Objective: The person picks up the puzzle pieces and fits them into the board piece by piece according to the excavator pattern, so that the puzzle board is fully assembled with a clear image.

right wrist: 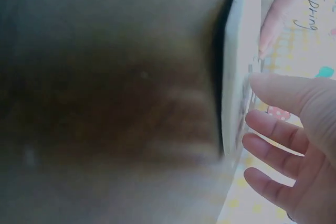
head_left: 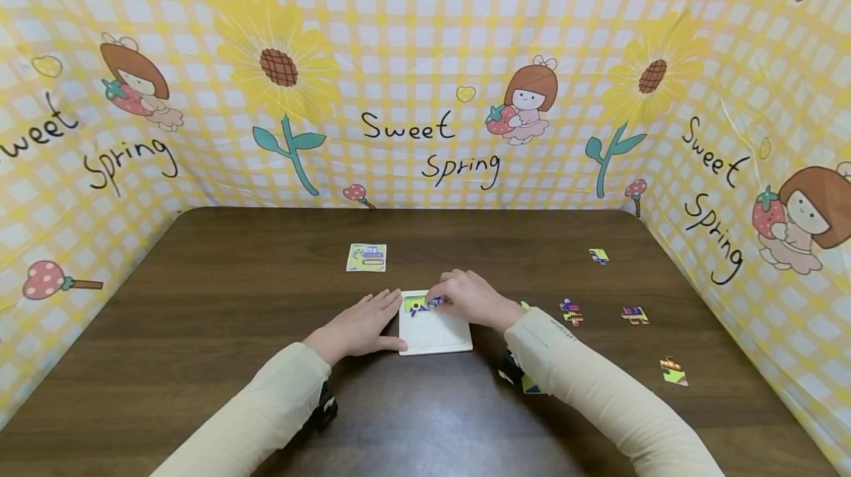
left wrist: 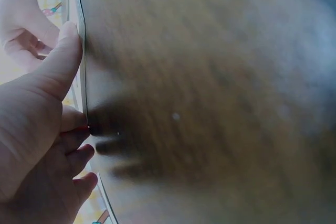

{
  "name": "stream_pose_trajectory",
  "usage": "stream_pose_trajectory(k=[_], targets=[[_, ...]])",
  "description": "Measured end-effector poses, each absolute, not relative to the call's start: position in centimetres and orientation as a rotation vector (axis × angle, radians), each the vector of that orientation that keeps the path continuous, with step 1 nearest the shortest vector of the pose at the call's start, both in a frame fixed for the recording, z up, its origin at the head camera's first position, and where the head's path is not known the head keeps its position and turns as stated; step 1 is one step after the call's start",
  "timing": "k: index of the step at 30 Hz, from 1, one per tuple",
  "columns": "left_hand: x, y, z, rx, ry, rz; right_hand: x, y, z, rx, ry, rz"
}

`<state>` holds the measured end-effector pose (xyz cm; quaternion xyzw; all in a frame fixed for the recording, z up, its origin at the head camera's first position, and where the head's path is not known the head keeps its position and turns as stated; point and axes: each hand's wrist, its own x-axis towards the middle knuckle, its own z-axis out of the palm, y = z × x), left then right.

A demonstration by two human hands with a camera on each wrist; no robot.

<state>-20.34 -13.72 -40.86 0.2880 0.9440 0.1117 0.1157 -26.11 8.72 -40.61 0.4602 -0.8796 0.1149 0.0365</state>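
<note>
A white puzzle tray [head_left: 432, 333] lies on the table in front of me, with colourful puzzle pieces [head_left: 416, 306] along its far edge. My left hand [head_left: 359, 325] rests along the tray's left side with straight fingers, its thumb at the near left corner. The right hand [head_left: 470, 298] is over the tray's far right part, fingers bent, pinching a puzzle piece [head_left: 436, 302] mostly hidden beneath them. In the right wrist view the thumb [right wrist: 278, 90] reaches the tray's surface while the other fingers spread below it; the index finger is hidden.
Loose puzzle pieces lie to the right, among them a purple-striped piece [head_left: 634, 315], a yellow-green piece [head_left: 674, 371] and a far one [head_left: 598, 255]. A piece [head_left: 532, 385] shows partly under the right forearm. A square picture card [head_left: 366, 258] lies beyond the tray on the brown table [head_left: 233, 263].
</note>
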Motion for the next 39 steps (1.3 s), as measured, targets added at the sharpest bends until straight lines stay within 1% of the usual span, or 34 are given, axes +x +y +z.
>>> stream_pose_trajectory(k=[3,7,13,19,25,29,34,39], targets=[[-20.3,-13.8,-40.9,0.843,2.765,0.326,-26.5,9.3,-40.3,1.388,-2.722,0.394],[-20.4,-13.8,-41.0,0.846,2.770,0.316,-27.3,10.6,-39.6,1.283,-2.780,0.453],[-20.4,-13.9,-41.0,0.852,2.773,0.305,-28.7,13.5,-38.5,1.060,-2.854,0.545],[-20.3,-13.7,-40.8,0.852,2.773,0.305,-30.1,17.3,-38.1,0.822,-2.920,0.656],[-20.3,-13.8,-40.8,0.856,2.774,0.305,-31.5,22.2,-38.7,0.641,-2.911,0.774],[-20.2,-13.7,-40.8,0.852,2.771,0.308,-32.2,25.6,-39.4,0.536,-2.908,0.763],[-20.2,-13.7,-40.8,0.849,2.772,0.305,-32.3,29.1,-39.9,0.382,-2.963,0.712],[-20.2,-13.6,-40.7,0.846,2.775,0.293,-31.9,31.3,-40.3,0.307,-3.011,0.657]])
